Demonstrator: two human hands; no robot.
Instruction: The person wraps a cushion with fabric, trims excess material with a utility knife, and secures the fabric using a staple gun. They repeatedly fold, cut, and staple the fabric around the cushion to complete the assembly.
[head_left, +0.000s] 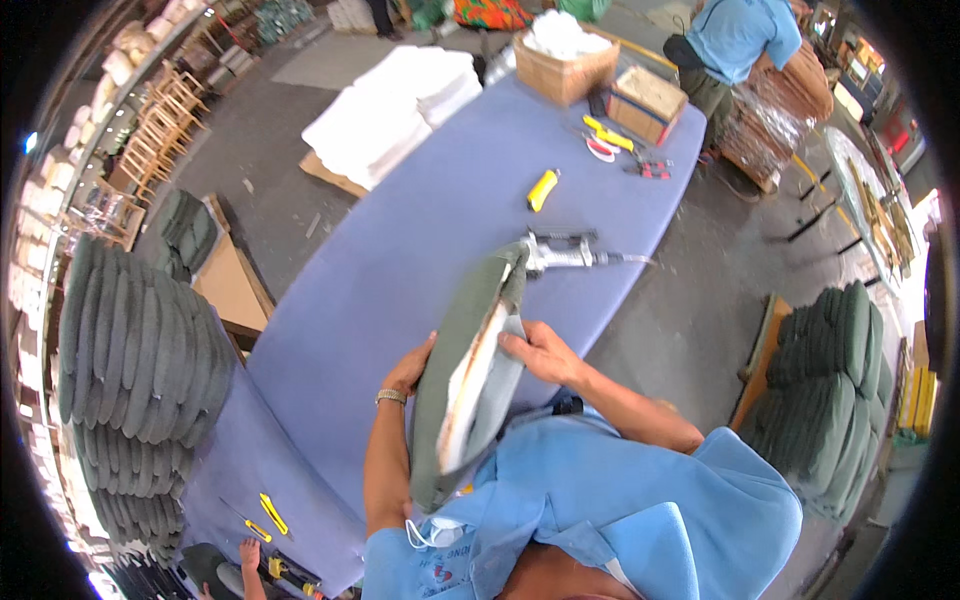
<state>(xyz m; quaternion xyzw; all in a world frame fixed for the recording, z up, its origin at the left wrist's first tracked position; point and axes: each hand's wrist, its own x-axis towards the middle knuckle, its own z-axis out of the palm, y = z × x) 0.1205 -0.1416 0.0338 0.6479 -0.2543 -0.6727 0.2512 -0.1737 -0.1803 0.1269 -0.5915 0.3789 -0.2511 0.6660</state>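
Note:
A dark green seat cushion (pixel 452 355) stands on edge in front of me, its long axis pointing away. White padding, a brown strip and pale grey fabric show along its side facing right. My left hand (pixel 408 368), with a watch at the wrist, presses on the cushion's left face, its fingertips partly hidden. On the other side, my right hand (pixel 543 352) grips the loose grey fabric edge with thumb and fingers. Just beyond the cushion's far end lies a silver staple gun (pixel 560 256) with a thin hose, touched by neither hand.
The table (pixel 340 280) has a blue cover. On it are a yellow-handled tool (pixel 542 190), scissors (pixel 600 148), pliers (pixel 650 170) and boxes (pixel 566 70). Stacked green cushions (pixel 140 340) stand left, more (pixel 815 390) right. Another person (pixel 735 45) works far right; a co-worker's hand (pixel 250 555) shows lower left.

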